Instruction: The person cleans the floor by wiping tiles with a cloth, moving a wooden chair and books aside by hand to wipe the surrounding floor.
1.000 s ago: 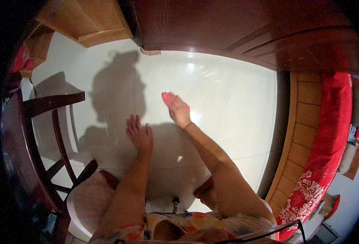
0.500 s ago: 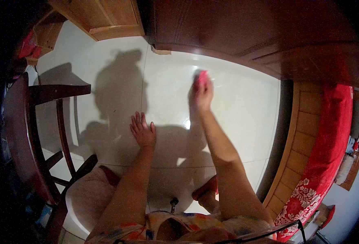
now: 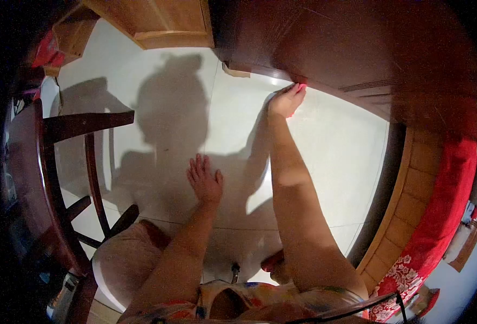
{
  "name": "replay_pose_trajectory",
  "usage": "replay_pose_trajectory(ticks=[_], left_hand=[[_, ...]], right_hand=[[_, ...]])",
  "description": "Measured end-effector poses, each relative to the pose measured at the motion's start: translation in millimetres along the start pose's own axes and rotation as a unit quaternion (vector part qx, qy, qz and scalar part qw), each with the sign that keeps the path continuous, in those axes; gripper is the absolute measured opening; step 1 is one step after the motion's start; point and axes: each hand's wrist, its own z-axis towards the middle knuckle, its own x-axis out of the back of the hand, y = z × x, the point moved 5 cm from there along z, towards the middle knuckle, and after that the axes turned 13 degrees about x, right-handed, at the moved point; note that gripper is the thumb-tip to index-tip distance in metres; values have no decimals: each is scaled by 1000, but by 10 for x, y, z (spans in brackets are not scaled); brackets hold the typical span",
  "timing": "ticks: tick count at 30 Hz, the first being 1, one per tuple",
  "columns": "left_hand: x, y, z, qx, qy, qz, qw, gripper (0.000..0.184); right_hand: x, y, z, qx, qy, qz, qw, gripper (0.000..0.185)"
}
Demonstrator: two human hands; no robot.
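Head view: the right hand [image 3: 287, 101] grips a pink cloth [image 3: 301, 87] by the big dark cupboard [image 3: 325, 43] that blocks its way; the left hand [image 3: 205, 181] lies open.

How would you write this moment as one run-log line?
left hand: palm down on floor, fingers spread | right hand: holding pink item | location: floor edge beside dark wooden panel

Right hand [image 3: 287, 102], with pink cloth [image 3: 302, 87]: moved toward 1 o'clock, now at dark cabinet's [image 3: 325, 59] lower edge.
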Motion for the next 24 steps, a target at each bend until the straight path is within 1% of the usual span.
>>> replay_pose_trajectory(ticks=[1,4,5,8,11,14,15,17,18,19,21,22,24], left_hand=[[14,3,-4,-6,12,-5,1000,67],[-8,-6,-15,-8,22,-6,1000,67],[-21,-16,-19,-5,21,-4,1000,67],[-49,-47,-10,-7,2,-19,1000,67],[-36,-37,-4,7,-27,-1,1000,68],[-17,-44,-3,0,-22,-15,1000,68],[-5,-37,0,4,-31,-12,999,69],[19,-24,3,12,-48,-6,999,69],[31,-16,-4,12,-41,-4,999,69],[38,-4,-16,12,-34,-1,999,69],[64,14,-14,4,-18,-11,1000,69],[89,15,-10,-4,-11,-22,1000,68],[112,16,-22,-7,-6,-21,1000,68]], right_hand=[[-6,-188,-87,-5,-2,-4,1000,51],[-117,-330,-243,38,-43,-32,998,49],[-142,-364,-288,43,-55,-37,997,44],[-231,-526,-492,152,-103,-109,977,38],[-368,-549,-699,138,-164,-77,974,41],[-444,-707,-1036,310,-195,-157,917,49],[-471,-742,-1102,347,-200,-124,908,54],[-562,-748,-1197,383,-249,-130,880,55],[-611,-741,-1246,400,-273,-132,865,55],[-659,-754,-1254,434,-281,-109,849,53],[-805,-759,-1225,475,-328,-39,815,50],[-839,-758,-1239,493,-352,-4,796,48],[-873,-735,-1266,508,-395,18,765,49]])
